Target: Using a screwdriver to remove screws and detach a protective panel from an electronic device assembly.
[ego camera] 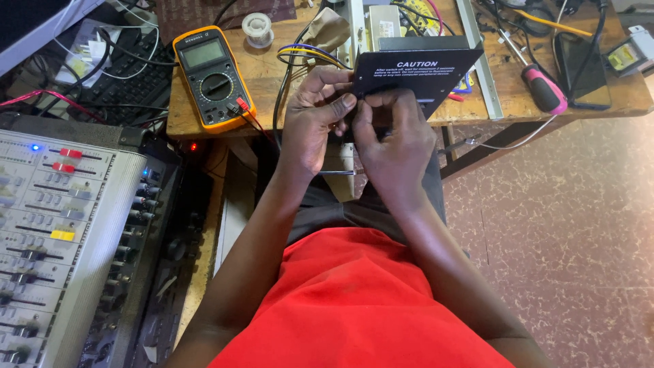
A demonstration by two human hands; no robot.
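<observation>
You sat at a wooden table, with a grey sound mixer standing off to your left on the floor side, its sliders and knobs facing up. On the table's near edge leaned a metal power supply box, and its black cover plate hung over the edge toward you, tilted, with the long side running roughly left to right and a white-lettered warning label facing up.

Both of your hands met at the lower left corner of that plate. Your left hand was closed in a pinch on the plate's near edge, thumb on top and fingers curled beneath. Your right hand was closed too, fingertips pressed at the same edge just beside the left thumb; whether it held some small part between them could not be told, since the fingers hid it. The plate lay just beyond and above both hands, away from your body, and the two hands were equally close to it, touching each other.

A yellow multimeter lay flat on the table to the left of your hands, its red and black leads trailing off the edge. A pink-handled screwdriver lay well to the right, beside a dark phone. A small spool of solder sat at the back.
</observation>
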